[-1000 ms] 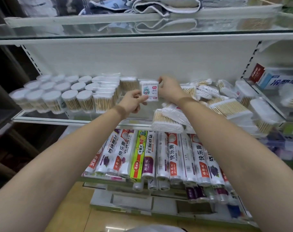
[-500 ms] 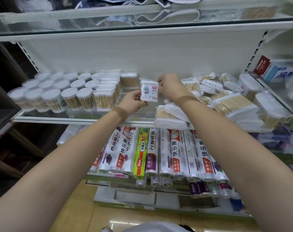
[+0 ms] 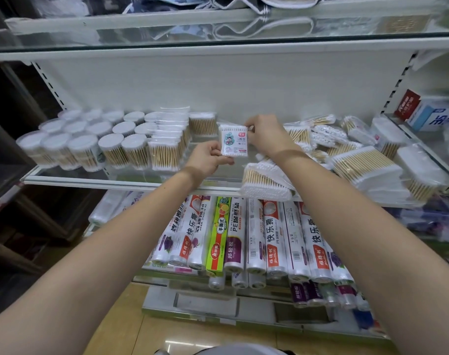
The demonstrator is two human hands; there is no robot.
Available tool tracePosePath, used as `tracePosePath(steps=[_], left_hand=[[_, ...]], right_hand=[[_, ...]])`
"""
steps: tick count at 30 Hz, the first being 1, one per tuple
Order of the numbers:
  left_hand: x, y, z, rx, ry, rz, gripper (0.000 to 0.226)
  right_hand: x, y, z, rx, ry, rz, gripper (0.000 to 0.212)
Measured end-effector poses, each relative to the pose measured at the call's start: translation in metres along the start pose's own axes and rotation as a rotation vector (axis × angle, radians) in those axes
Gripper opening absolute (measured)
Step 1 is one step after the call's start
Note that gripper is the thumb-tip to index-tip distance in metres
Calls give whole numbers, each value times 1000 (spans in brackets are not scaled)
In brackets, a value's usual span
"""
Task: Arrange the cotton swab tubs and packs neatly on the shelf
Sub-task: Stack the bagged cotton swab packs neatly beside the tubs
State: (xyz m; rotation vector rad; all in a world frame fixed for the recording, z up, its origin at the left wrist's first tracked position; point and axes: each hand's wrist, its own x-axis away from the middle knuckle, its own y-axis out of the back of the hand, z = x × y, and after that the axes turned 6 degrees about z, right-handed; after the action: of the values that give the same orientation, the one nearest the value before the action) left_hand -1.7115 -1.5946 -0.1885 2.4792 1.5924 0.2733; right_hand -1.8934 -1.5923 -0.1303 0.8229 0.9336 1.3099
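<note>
A white perforated back panel (image 3: 192, 83) is filling the frame's centre, with a glass upper shelf (image 3: 218, 41) running across the top. Glossy tan floor tiles (image 3: 131, 336) are reflecting light at the bottom.

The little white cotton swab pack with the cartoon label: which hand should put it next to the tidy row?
Probably the left hand. It pinches the little white cotton swab pack at the bottom corner and is nearer the tidy clear swab packs.

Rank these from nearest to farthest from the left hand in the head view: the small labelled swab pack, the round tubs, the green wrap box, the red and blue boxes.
1. Small labelled swab pack: held in the left hand.
2. Green wrap box: lower shelf, below.
3. Round tubs: far left. Close to the green box; hard to call.
4. Red and blue boxes: far right.
</note>
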Motion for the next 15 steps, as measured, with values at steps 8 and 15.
tracePosePath(steps=[8,15], left_hand=[[0,-2,-1,15,-6,-23,36],[0,-3,-4,21,-33,-25,32]], right_hand=[[8,-1,2,-7,62,5,22],[11,-1,2,-50,108,28,22]])
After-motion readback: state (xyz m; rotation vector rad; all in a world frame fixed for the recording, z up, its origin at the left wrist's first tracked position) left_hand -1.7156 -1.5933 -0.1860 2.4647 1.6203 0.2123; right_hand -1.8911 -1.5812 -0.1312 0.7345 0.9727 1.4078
